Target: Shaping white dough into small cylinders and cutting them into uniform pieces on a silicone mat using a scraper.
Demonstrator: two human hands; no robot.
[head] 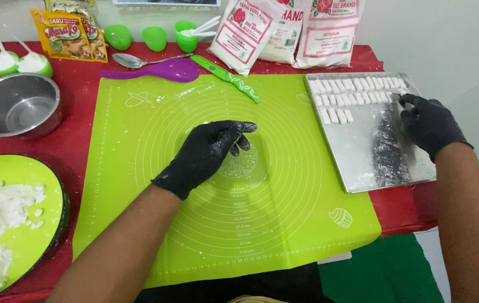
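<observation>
My left hand, in a black glove dusted with flour, rests palm down on the middle of a green silicone baking mat, fingers together and holding nothing that I can see. My right hand, also in a black glove, sits over the right edge of a metal tray, with its fingertips pinched at the end of a row of small white dough pieces. Whether a piece is between the fingers is too small to tell. More short dough pieces lie in rows on the tray's far left part.
A green plate with white dough scraps is at the near left, and a steel bowl behind it. A green knife, purple spoon, metal spoon, green cups, seasoning packets and white flour bags line the far edge of the red table.
</observation>
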